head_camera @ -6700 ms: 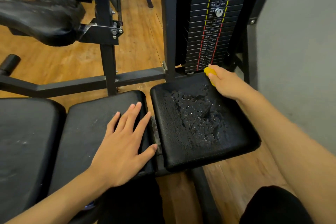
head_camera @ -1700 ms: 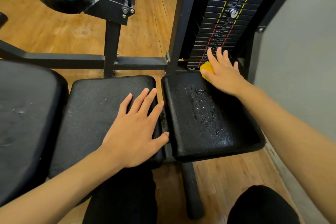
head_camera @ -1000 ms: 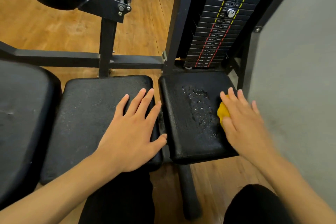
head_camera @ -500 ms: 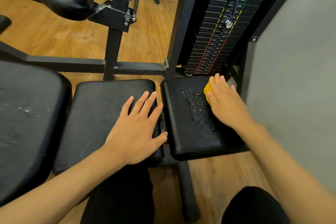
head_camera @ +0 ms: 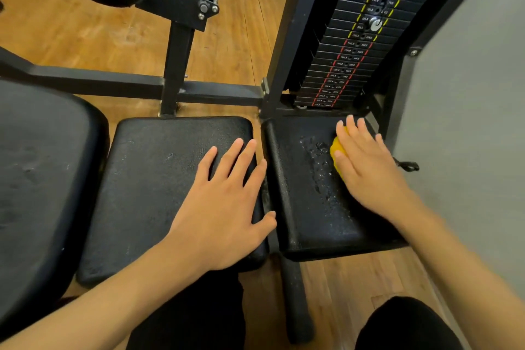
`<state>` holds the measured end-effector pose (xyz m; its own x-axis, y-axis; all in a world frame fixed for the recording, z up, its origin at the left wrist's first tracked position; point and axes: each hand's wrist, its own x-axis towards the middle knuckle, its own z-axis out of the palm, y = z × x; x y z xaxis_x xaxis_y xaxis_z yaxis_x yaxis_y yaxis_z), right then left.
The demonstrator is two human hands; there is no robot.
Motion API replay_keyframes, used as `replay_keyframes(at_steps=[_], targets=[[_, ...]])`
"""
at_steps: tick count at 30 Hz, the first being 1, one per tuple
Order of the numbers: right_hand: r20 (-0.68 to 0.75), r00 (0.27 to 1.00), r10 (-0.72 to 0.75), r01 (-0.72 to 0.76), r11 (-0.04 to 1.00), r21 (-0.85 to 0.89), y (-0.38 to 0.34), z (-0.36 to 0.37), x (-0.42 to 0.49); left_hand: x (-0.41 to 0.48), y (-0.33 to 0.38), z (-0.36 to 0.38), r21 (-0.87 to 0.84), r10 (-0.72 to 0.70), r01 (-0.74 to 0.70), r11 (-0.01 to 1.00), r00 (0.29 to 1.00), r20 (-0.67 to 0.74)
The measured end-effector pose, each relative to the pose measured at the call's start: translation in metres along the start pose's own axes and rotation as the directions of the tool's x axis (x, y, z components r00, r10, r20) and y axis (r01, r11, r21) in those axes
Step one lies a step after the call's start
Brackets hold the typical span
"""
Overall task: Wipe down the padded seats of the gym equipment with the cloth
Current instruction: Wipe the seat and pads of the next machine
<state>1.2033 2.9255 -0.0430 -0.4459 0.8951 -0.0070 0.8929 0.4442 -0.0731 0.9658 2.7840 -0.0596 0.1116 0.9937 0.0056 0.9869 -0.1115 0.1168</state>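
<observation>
Right hand (head_camera: pixel 366 170), fingers straight, presses the yellow cloth (head_camera: pixel 336 148) on the wet seat pad (head_camera: pixel 301 207); the wall (head_camera: pixel 468 122) is close right and the weight stack (head_camera: pixel 349 65) just ahead. Left hand (head_camera: pixel 224 207) lies flat on the neighbouring pad (head_camera: pixel 147 179).

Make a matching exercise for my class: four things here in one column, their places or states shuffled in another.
1. small yellow cloth
2. left hand
3. round silver selector pin
4. right-hand black padded seat

A. in the black weight stack
B. flat on the middle black padded seat
C. wet with droplets
D. under the right hand

Pairs: 1-D, 2-B, 3-A, 4-C
</observation>
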Motion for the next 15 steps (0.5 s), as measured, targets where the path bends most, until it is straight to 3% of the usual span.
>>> replay_keyframes(at_steps=[4,7,11,15], targets=[[0.087,0.996,-0.007,0.004,0.999,0.032,0.0,-0.006,0.078,0.001,0.0,0.0,0.006,-0.004,0.004,1.0,1.0,0.016],[0.093,0.996,0.003,-0.004,1.0,0.01,-0.001,-0.004,0.086,-0.001,0.0,-0.003,0.029,-0.011,0.01,1.0,1.0,0.022],[0.012,1.0,-0.016,0.016,1.0,-0.001,-0.014,-0.003,0.04,-0.002,0.0,-0.004,0.013,-0.015,0.015,1.0,1.0,0.006],[0.021,0.999,-0.025,0.023,0.998,0.054,-0.029,0.0,-0.051,-0.002,0.0,-0.001,-0.007,-0.022,0.021,1.0,1.0,-0.016]])
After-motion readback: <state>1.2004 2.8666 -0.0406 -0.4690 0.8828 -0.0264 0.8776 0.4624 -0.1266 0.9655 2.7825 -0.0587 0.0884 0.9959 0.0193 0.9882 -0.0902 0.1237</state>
